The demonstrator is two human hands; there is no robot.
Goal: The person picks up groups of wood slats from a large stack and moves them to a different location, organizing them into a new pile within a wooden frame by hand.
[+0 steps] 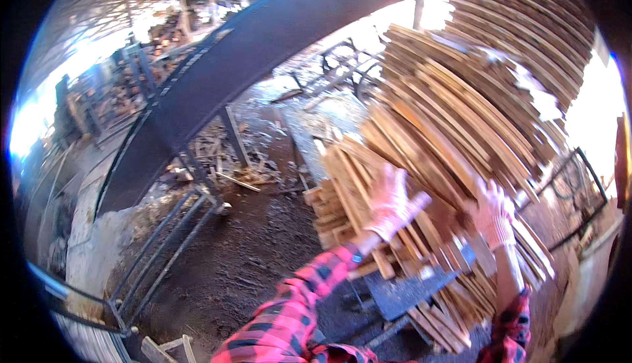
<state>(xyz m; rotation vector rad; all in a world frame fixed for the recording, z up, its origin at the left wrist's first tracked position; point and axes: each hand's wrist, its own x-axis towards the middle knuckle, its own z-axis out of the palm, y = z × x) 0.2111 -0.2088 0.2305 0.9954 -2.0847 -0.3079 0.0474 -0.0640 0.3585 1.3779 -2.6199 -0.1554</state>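
Pink-and-white work gloves cover both hands. My left hand (pixel 390 206) is open, fingers and thumb spread, over a pile of narrow wooden slats (pixel 345 182). Whether its palm rests on them is hard to tell. Farther right, my right hand (pixel 495 218) reaches to the near ends of the long wooden boards (pixel 454 126). Its fingers are stretched out and slightly blurred, with no board gripped in them. Between and below the hands, shorter wood pieces lie across a grey metal plate (pixel 398 294).
Beyond the boards rises a tall stack of planks (pixel 526 21). A wide dark metal beam (pixel 263 53) slants across the upper left. At left stands a metal rail frame (pixel 168 248), and another black metal frame (pixel 596 175) is at right. Wood scraps (pixel 220 152) litter the dark ground.
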